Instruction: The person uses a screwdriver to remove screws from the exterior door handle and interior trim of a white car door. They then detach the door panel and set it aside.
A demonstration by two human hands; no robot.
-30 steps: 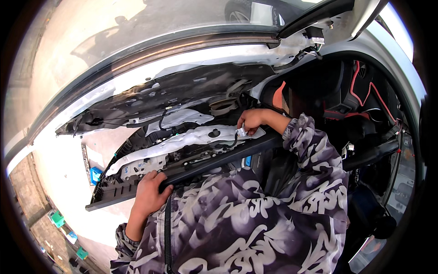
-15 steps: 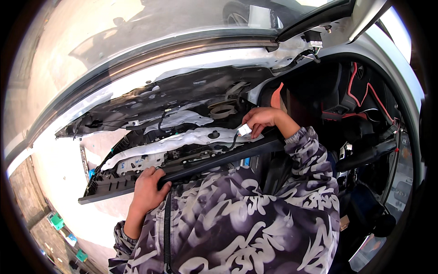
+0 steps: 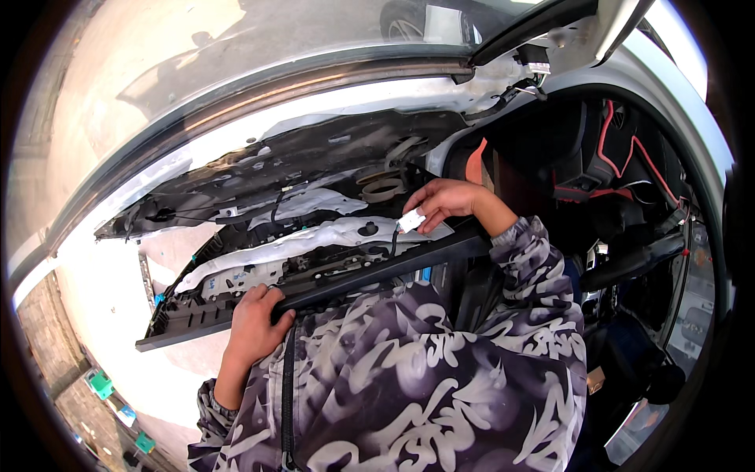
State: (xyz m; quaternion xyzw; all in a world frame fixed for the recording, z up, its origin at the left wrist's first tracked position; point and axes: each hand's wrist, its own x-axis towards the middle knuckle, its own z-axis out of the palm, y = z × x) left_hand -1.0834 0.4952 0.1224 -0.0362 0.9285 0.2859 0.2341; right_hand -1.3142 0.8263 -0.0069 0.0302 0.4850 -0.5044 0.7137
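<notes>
A black car door trim panel (image 3: 370,273) lies tilted against my front, its inner side facing up. Along it runs a strip of white padding (image 3: 314,241). My left hand (image 3: 258,321) grips the panel's near edge, fingers over the top and thumb alongside. Between the fingertips of my right hand (image 3: 447,206) is a white wiring connector (image 3: 410,222), from which a short black cable (image 3: 395,242) hangs to the panel. Beyond the panel stands the open car door, its inner face covered by a dark lining sheet (image 3: 314,149).
A round speaker opening (image 3: 383,189) sits in the door near my right hand. The window glass (image 3: 275,39) rises beyond. To the right are black seats with red piping (image 3: 605,149) and an orange strip (image 3: 476,163). Green objects (image 3: 101,385) lie on the ground at lower left.
My right hand has shifted slightly left with the connector, and its fingers have moved around it. The left hand stays on the panel edge.
</notes>
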